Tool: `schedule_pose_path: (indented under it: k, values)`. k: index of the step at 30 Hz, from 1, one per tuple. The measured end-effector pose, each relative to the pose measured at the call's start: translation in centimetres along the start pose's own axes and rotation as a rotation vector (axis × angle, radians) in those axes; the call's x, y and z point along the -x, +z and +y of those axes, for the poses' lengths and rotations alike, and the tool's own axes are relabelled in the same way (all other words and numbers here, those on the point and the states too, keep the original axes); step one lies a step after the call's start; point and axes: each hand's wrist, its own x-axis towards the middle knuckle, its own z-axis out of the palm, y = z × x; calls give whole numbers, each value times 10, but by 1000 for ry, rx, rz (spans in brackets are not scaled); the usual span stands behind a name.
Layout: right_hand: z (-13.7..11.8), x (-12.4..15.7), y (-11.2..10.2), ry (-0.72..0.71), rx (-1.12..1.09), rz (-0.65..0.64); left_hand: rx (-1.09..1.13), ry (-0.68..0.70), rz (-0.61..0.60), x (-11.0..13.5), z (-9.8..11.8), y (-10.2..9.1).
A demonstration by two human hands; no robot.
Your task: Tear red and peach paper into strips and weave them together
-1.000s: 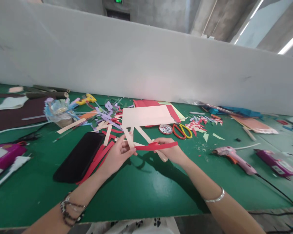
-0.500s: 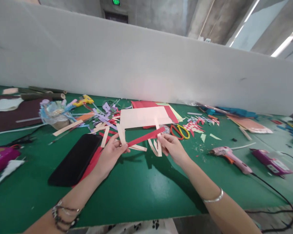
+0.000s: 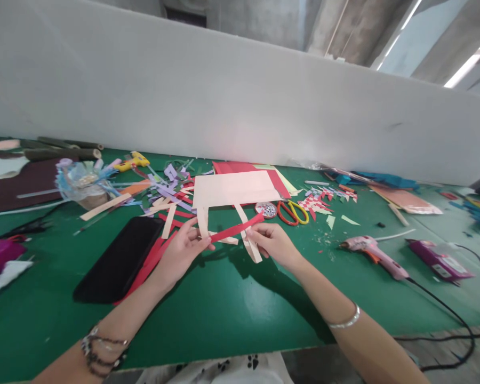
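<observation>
A cream paper sheet (image 3: pixel 234 189) cut into hanging strips lies on the green table (image 3: pixel 232 314). A red paper strip (image 3: pixel 236 229) runs across those cream strips. My left hand (image 3: pixel 182 250) pinches the red strip's left end together with a cream strip. My right hand (image 3: pixel 274 242) pinches the cream strips and the red strip near its right end. Both hands are closed and raised a little off the table.
A black pouch (image 3: pixel 120 258) with red strips beside it lies left of my hands. Paper scraps (image 3: pixel 172 192) and scissors (image 3: pixel 292 212) lie behind. A pink glue gun (image 3: pixel 374 256) with its cable lies to the right, a purple box (image 3: pixel 440 258) beyond it, a white partition (image 3: pixel 224 106) behind.
The red strip tilted up at its right end, then came lower and flatter. My right hand shifted left along it and took hold of the cream strips.
</observation>
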Motion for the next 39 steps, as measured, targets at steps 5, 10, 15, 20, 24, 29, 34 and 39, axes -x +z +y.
schedule_pose_path:
  k: [5,10,15,20,24,29,34,39]
  values:
    - [-2,1,2,-5,-35,97,-39,-3,-11,1,0,3]
    - [1,1,5,42,-128,-76,-34,19,-11,1,-1,2]
    - [3,0,11,37,-236,2,-52,35,-33,3,3,4]
    - [3,0,15,13,-284,81,-110,67,-29,4,5,5]
    - [4,0,15,-4,-293,78,-146,101,-46,4,0,4]
    - [5,-1,13,29,-340,83,-157,90,-59,4,-2,4]
    - [-1,0,8,2,-229,27,-251,128,-64,6,-5,2]
    - [-2,2,6,39,-147,-25,-411,208,-133,7,-10,1]
